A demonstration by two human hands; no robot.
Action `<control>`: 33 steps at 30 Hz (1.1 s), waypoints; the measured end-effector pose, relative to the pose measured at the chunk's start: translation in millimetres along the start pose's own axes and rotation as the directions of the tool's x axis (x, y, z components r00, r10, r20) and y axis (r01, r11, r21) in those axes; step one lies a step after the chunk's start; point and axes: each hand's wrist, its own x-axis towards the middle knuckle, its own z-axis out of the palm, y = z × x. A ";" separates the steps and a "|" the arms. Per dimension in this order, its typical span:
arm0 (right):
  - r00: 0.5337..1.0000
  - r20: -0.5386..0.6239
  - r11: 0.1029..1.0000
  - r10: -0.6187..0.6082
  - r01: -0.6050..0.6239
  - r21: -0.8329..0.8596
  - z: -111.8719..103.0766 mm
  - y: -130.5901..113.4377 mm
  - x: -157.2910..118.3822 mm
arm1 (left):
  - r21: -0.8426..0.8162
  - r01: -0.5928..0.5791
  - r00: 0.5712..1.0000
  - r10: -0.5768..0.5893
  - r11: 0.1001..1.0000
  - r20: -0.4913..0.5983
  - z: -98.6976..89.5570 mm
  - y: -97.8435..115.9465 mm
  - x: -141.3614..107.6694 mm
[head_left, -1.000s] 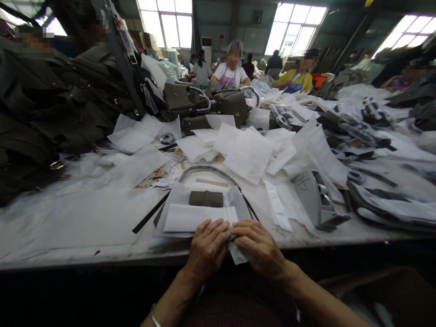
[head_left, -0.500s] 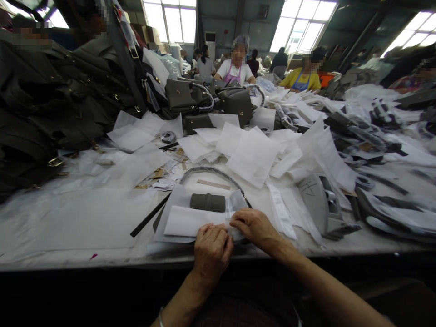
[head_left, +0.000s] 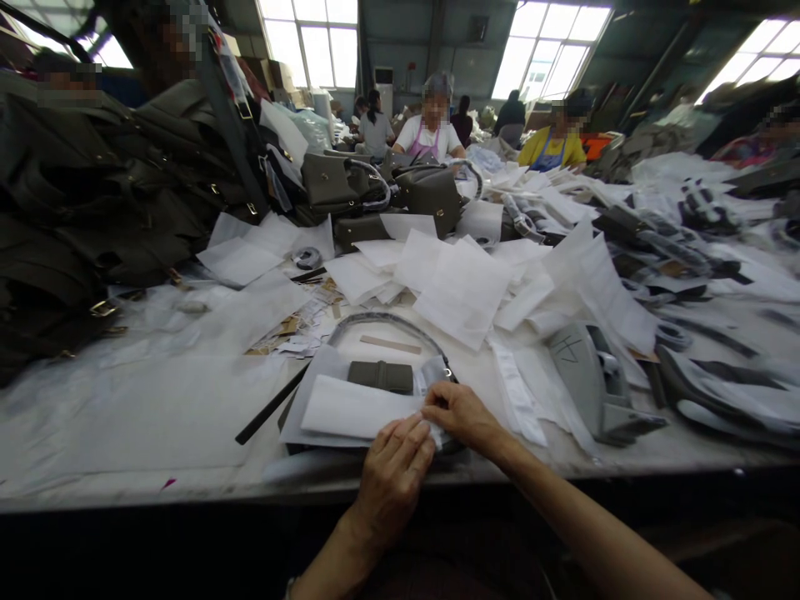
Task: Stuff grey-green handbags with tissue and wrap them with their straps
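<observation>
Both hands meet at the right end of a folded white sheet

The folded white sheet lies on the near part of a bundle on the table, longest from left to right. Most of it stretches away to the left of both grips; only its right end comes up to the fingers.

The left hand sits just near of that end, back upward, fingers together and laid over crumpled clear wrapping. Its thumb is hidden, so whether this grip is closed on anything cannot be told. The right hand comes in from the right, fingers curled and gathered at the sheet's end, close beside the left fingertips; what lies between them is hidden, so its hold cannot be told either.

Just far of the folded sheet is a dark olive tab, apart from both hands. A larger translucent sheet lies beneath them. Farther still, a plastic-wrapped handle arches around a tan strip. A dark strap slants out to the left. Loose white sheets cover the table beyond, and dark bags are heaped at far left.
</observation>
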 end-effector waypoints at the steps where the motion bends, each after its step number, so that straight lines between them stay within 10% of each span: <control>1: 1.000 -0.001 1.000 0.004 -0.004 -0.015 -0.3 -0.5 0.3 | -0.009 -0.011 1.000 0.011 1.000 0.018 -0.7 1.2 -1.0; 13: 0.965 -0.263 1.000 -0.002 0.001 -0.003 -19.6 -4.7 2.9 | 0.068 0.041 0.994 -0.047 0.997 0.095 -0.4 6.9 -4.8; 17: 0.859 -0.505 0.989 0.086 -0.010 0.150 -83.4 22.9 -37.7 | 0.065 0.019 0.997 -0.023 0.998 0.069 0.5 6.1 -6.2; 22: 0.630 -0.720 0.943 0.290 -0.316 0.104 -182.6 86.5 -112.1 | 0.086 -0.020 1.000 0.019 0.996 0.011 5.1 0.9 -6.8; 27: 0.594 -0.545 0.805 0.592 -0.470 0.362 -210.2 144.6 -138.2 | 0.133 -0.080 0.997 0.080 0.988 0.005 8.8 -6.8 -10.1; 33: 0.638 -0.476 0.787 0.605 -0.390 0.478 -202.6 158.9 -110.1 | 0.168 -0.104 0.994 0.099 0.980 0.040 8.0 -10.5 -12.9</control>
